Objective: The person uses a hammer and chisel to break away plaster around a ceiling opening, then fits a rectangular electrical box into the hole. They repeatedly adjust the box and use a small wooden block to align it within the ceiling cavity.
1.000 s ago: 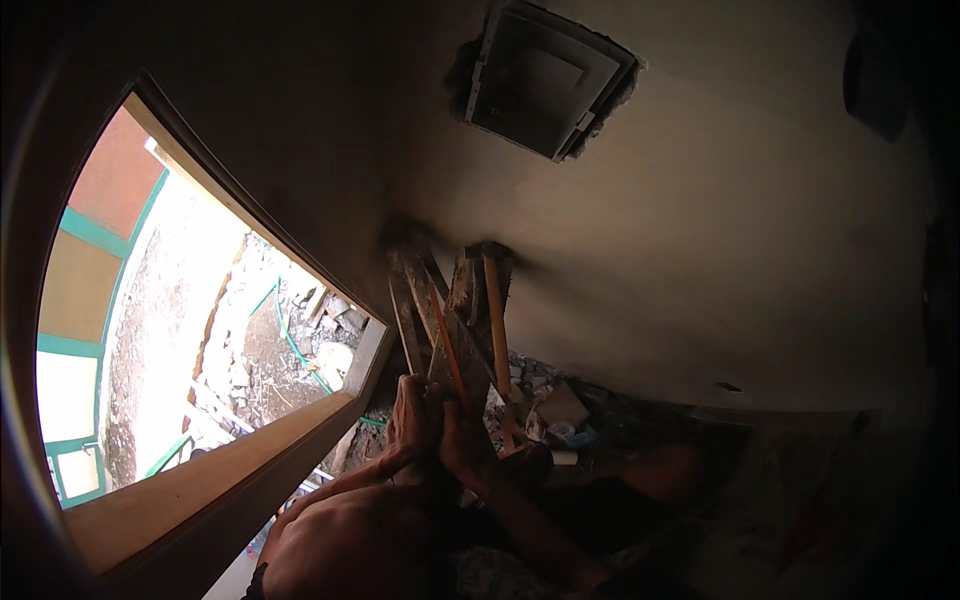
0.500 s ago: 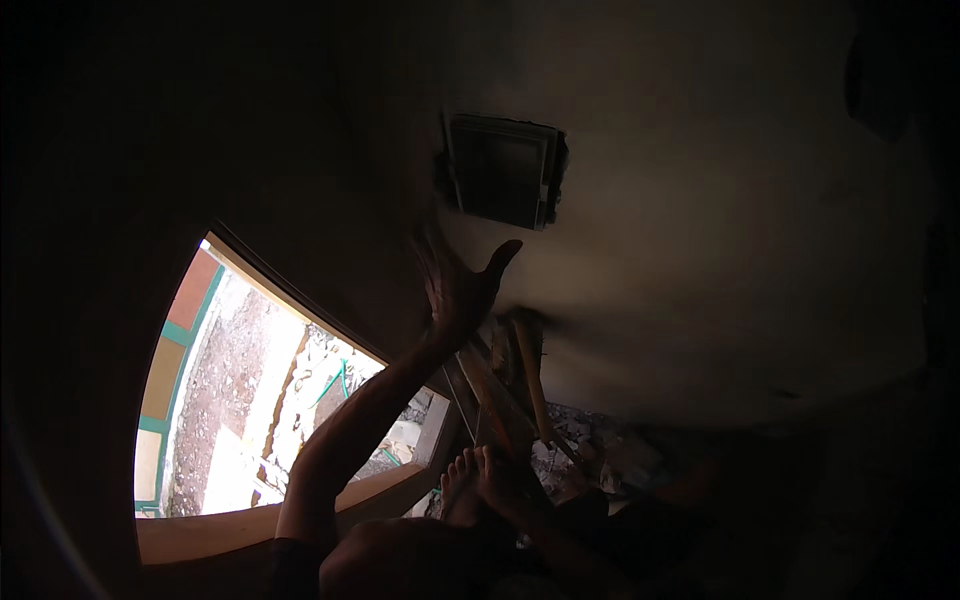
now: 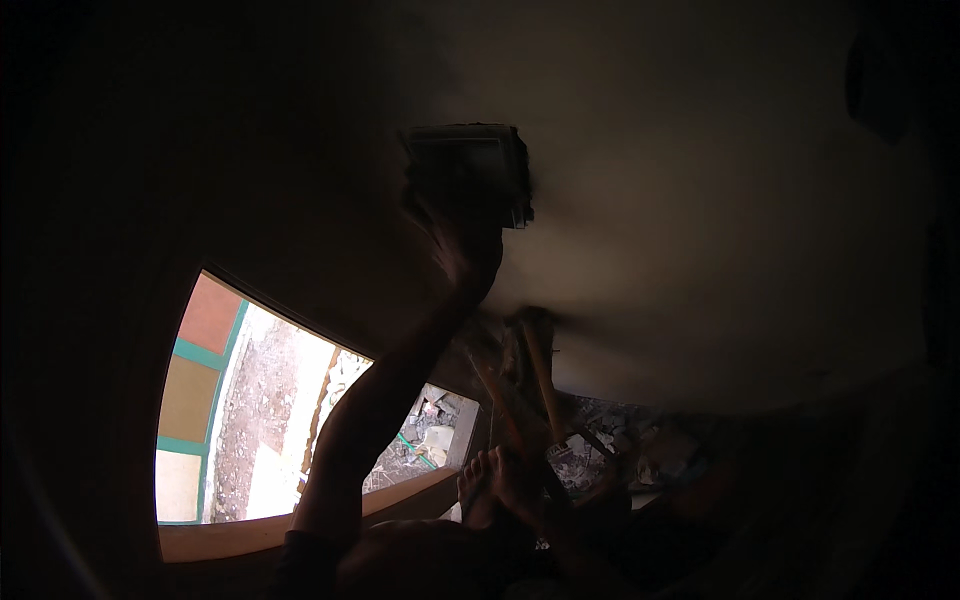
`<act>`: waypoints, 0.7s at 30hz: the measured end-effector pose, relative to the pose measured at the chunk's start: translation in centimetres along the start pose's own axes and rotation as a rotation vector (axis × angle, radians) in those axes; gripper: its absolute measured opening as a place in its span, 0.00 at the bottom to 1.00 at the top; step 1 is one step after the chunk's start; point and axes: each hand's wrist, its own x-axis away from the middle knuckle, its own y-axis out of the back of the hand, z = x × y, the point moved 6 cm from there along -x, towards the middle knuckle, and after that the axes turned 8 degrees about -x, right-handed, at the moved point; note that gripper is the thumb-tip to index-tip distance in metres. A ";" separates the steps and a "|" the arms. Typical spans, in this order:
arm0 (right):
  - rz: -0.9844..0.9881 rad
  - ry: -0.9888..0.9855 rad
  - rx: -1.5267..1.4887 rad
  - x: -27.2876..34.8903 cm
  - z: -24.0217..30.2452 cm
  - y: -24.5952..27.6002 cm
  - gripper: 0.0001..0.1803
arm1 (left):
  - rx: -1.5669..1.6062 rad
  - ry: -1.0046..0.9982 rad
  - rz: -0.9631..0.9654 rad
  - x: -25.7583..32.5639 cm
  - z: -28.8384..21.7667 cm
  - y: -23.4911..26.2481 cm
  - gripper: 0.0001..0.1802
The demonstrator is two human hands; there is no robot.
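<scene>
My left arm reaches up from the lower edge. My left hand (image 3: 460, 240) is against the lower part of a dark square frame or box (image 3: 465, 150) at the wall. The fingers merge with the shadow at its lower left, so whether they grip it is hard to make out. My right hand does not show. Two bare feet (image 3: 490, 485) rest close together low in the middle. Long wooden poles or handles (image 3: 540, 375) lean at the wall just beyond them.
A bright opening with a wooden frame (image 3: 300, 525) is at the left; outside lie rubble and coloured panels (image 3: 190, 395). Broken rubble (image 3: 600, 430) covers the ground at the wall's foot. The plain wall (image 3: 700, 220) fills the right. Much is in deep shadow.
My left hand has gone up from below the square frame to its lower part. Its thumb, spread out before, no longer shows. The view has tilted a little.
</scene>
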 end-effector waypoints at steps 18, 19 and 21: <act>0.070 -0.079 -0.069 -1.4 1.4 1.4 0.10 | 0.021 -0.085 0.091 -3.1 -0.3 1.5 0.68; 0.077 -0.065 -0.061 -1.3 2.8 2.4 0.09 | 0.013 -0.083 0.092 -3.1 0.0 1.7 0.69; 0.098 -0.062 0.021 -2.1 2.8 3.2 0.07 | 0.033 -0.093 0.096 -3.0 -0.7 0.8 0.69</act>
